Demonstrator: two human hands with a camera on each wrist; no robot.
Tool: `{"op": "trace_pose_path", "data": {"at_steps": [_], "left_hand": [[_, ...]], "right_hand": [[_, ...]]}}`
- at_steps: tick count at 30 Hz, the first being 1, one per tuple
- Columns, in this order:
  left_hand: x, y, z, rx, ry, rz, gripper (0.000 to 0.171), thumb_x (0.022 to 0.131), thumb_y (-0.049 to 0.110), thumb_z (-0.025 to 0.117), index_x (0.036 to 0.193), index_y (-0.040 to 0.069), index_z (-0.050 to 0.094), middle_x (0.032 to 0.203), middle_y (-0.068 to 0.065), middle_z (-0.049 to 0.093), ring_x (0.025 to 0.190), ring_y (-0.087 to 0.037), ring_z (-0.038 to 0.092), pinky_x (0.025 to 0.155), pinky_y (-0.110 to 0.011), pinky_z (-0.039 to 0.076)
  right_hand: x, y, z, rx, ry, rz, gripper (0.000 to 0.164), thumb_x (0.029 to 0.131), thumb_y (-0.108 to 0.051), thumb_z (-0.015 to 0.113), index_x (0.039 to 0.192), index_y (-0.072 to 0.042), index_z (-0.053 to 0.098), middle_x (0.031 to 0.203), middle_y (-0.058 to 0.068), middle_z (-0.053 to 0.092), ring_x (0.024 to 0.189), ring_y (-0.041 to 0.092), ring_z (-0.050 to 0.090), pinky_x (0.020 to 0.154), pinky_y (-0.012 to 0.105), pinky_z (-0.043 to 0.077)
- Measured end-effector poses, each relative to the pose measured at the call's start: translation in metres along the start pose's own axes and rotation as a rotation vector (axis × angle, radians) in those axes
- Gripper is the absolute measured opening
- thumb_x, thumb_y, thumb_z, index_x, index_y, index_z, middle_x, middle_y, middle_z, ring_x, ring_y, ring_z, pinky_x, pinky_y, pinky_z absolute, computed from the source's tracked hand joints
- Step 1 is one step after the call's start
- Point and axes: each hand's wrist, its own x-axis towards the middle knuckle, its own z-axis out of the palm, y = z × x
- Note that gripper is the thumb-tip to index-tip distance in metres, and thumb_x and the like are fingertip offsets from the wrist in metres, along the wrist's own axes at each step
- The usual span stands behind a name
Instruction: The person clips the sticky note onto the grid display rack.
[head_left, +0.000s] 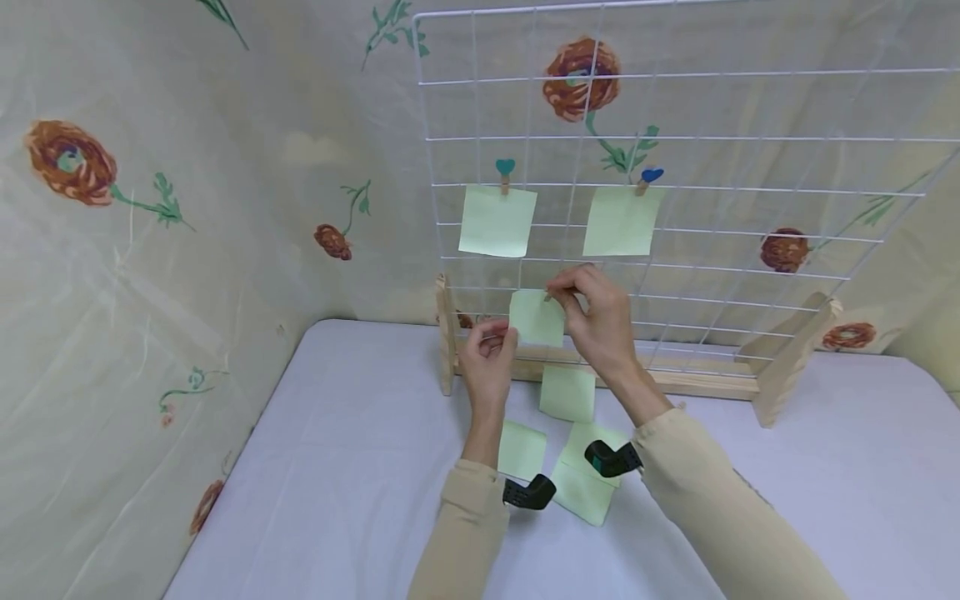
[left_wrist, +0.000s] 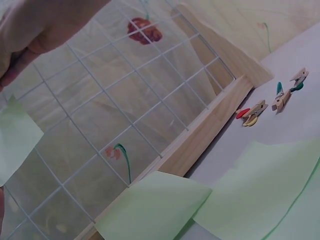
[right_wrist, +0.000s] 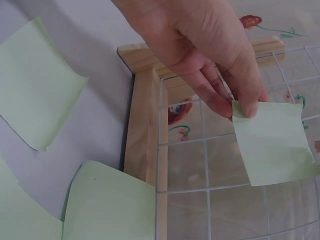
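Note:
In the head view my left hand [head_left: 489, 362] pinches the lower left corner of a pale green paper note [head_left: 536, 321], held up against the white wire grid [head_left: 697, 300]. The right wrist view shows that left hand [right_wrist: 200, 55] with its thumb on the note [right_wrist: 275, 142]. At the note's upper right corner, my right hand [head_left: 600, 321] pinches a small wooden clothespin [head_left: 549, 297], mostly hidden by the fingers. Above, two green notes [head_left: 497, 223] [head_left: 622, 223] hang side by side from the grid, clipped by clothespins with a teal heart [head_left: 506, 166] and a blue heart [head_left: 652, 175].
The grid stands in a wooden base [head_left: 690, 383] with upright feet [head_left: 797, 362]. Several green notes [head_left: 521, 450] lie in front of it on the white tabletop [head_left: 360, 467]. Several heart clothespins [left_wrist: 281, 100] lie right of the notes. Flowered cloth [head_left: 225, 208] hangs behind and left.

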Motion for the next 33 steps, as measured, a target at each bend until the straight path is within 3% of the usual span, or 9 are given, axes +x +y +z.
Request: {"op": "trace_pose_path", "data": {"at_steps": [13, 23, 33], "left_hand": [[0.002, -0.001, 0.000, 0.013, 0.000, -0.011, 0.019, 0.083, -0.001, 0.067, 0.101, -0.009, 0.064, 0.096, -0.023, 0.064, 0.082, -0.022, 0.062, 0.074, -0.024, 0.053], [0.001, 0.000, 0.000, 0.012, 0.006, -0.011, 0.020, 0.084, -0.001, 0.067, 0.101, -0.010, 0.064, 0.097, -0.025, 0.063, 0.082, -0.026, 0.062, 0.073, -0.023, 0.053], [0.003, -0.001, 0.000, 0.007, 0.012, 0.008, 0.018, 0.083, -0.002, 0.067, 0.099, -0.010, 0.065, 0.096, -0.027, 0.063, 0.082, -0.028, 0.062, 0.070, -0.019, 0.052]], "right_hand": [[0.001, 0.004, 0.005, -0.065, -0.026, -0.015, 0.010, 0.084, 0.007, 0.064, 0.083, -0.002, 0.067, 0.083, 0.010, 0.067, 0.077, 0.020, 0.066, 0.068, 0.032, 0.053], [0.001, 0.001, 0.011, -0.118, -0.023, -0.064, 0.009, 0.081, 0.005, 0.068, 0.082, -0.004, 0.068, 0.082, 0.009, 0.069, 0.079, 0.022, 0.064, 0.069, 0.033, 0.052], [0.005, 0.002, 0.012, -0.125, -0.008, -0.054, 0.006, 0.083, 0.002, 0.068, 0.082, -0.004, 0.068, 0.084, 0.009, 0.069, 0.077, 0.022, 0.063, 0.065, 0.031, 0.049]]}}
